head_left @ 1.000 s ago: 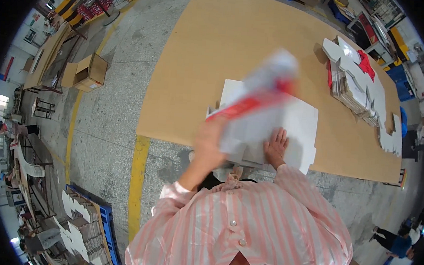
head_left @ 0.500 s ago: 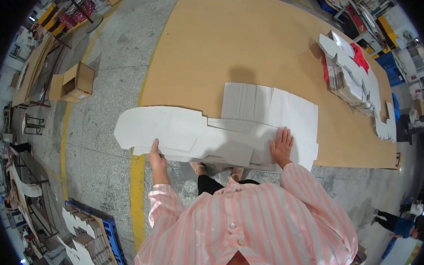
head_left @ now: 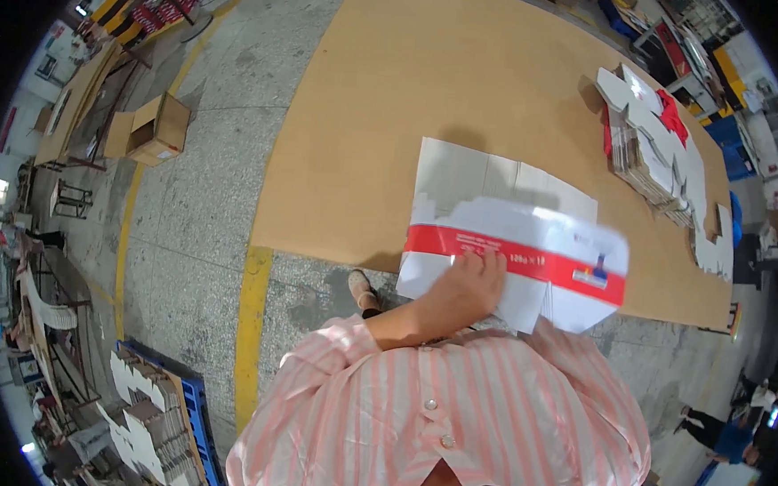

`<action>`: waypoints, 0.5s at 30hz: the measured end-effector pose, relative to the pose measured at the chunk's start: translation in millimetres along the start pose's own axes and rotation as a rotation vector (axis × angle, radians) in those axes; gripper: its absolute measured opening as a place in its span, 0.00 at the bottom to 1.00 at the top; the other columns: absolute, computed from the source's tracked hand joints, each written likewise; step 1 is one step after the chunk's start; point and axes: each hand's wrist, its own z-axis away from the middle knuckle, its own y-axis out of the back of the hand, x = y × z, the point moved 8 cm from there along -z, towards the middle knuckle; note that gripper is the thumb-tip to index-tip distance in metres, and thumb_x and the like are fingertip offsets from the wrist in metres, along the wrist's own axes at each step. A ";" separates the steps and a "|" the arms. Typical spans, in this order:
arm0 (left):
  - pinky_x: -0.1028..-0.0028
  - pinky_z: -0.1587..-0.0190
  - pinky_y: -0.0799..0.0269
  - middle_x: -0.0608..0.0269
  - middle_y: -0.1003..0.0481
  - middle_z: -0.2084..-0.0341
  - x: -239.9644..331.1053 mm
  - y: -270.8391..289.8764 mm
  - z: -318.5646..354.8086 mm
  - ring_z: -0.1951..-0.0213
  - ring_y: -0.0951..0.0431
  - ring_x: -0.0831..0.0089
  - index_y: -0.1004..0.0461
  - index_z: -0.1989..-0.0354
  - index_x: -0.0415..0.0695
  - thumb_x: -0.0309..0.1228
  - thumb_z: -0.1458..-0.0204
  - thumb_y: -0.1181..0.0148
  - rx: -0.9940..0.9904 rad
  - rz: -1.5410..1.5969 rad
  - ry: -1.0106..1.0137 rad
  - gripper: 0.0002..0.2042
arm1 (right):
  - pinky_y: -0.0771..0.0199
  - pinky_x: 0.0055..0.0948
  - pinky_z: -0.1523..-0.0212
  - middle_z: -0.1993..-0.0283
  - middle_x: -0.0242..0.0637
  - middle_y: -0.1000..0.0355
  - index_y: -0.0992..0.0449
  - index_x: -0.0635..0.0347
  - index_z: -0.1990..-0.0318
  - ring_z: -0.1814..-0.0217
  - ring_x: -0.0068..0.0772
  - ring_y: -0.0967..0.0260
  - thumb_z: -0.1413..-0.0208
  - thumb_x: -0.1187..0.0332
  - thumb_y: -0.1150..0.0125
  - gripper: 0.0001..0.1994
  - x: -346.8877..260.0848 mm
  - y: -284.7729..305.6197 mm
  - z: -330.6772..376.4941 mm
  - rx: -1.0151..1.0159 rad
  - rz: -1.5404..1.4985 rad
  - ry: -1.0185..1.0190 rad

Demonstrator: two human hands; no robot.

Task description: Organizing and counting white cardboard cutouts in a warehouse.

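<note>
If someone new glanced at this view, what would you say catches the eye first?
Probably the white carton blank with a red band, lying over another flat white sheet at the near edge of the big brown board. The left hand presses on it; the right hand is out of view. A stack of flat blanks sits at the board's right.

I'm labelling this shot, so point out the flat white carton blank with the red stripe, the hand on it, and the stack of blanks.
flat white carton blank with the red stripe (head_left: 531, 256), head view, on the stripe.
left hand (head_left: 466, 288), head view, back of hand.
stack of flat white carton blanks (head_left: 653, 148), head view, top sheet.
</note>
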 end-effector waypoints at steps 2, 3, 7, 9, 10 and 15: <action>0.68 0.66 0.32 0.49 0.30 0.61 5.4 -16.6 0.5 0.71 0.29 0.61 0.31 0.57 0.32 0.25 0.65 0.46 -0.165 0.027 0.064 0.21 | 0.71 0.53 0.36 0.33 0.49 0.63 0.55 0.59 0.37 0.31 0.50 0.71 0.46 0.52 0.56 0.33 -1.7 10.8 1.1 0.098 -0.011 -0.004; 0.68 0.66 0.32 0.49 0.30 0.61 -1.0 -19.6 4.7 0.71 0.29 0.61 0.31 0.57 0.32 0.25 0.65 0.46 -0.165 0.025 0.065 0.21 | 0.71 0.54 0.36 0.33 0.49 0.63 0.55 0.59 0.37 0.31 0.50 0.71 0.46 0.52 0.56 0.33 -3.0 15.6 2.5 0.145 -0.016 -0.006; 0.62 0.58 0.34 0.46 0.30 0.62 -92.0 30.1 59.7 0.62 0.30 0.53 0.35 0.53 0.34 0.24 0.62 0.49 0.066 0.431 0.674 0.23 | 0.71 0.55 0.37 0.34 0.49 0.62 0.55 0.59 0.37 0.31 0.51 0.70 0.47 0.51 0.57 0.34 -1.2 33.6 17.1 0.320 -0.037 -0.039; 0.66 0.51 0.36 0.52 0.31 0.56 -143.4 7.9 143.1 0.54 0.31 0.60 0.36 0.50 0.35 0.30 0.54 0.45 0.270 0.743 1.195 0.22 | 0.70 0.56 0.37 0.33 0.50 0.62 0.56 0.60 0.37 0.31 0.52 0.71 0.46 0.50 0.58 0.34 -0.5 37.7 18.6 0.332 -0.027 -0.071; 0.67 0.50 0.36 0.55 0.31 0.55 -148.9 -22.2 186.4 0.52 0.32 0.62 0.36 0.50 0.36 0.33 0.52 0.44 0.334 1.133 1.625 0.22 | 0.70 0.56 0.37 0.33 0.50 0.62 0.56 0.60 0.37 0.31 0.52 0.71 0.46 0.50 0.58 0.34 5.7 36.2 21.0 0.324 -0.021 -0.088; 0.70 0.49 0.37 0.59 0.32 0.54 -203.9 -75.5 310.0 0.52 0.32 0.67 0.34 0.51 0.38 0.37 0.51 0.42 1.188 1.464 1.702 0.21 | 0.71 0.55 0.37 0.33 0.50 0.64 0.54 0.60 0.37 0.30 0.52 0.72 0.46 0.49 0.59 0.34 11.3 38.4 20.9 0.354 -0.024 -0.083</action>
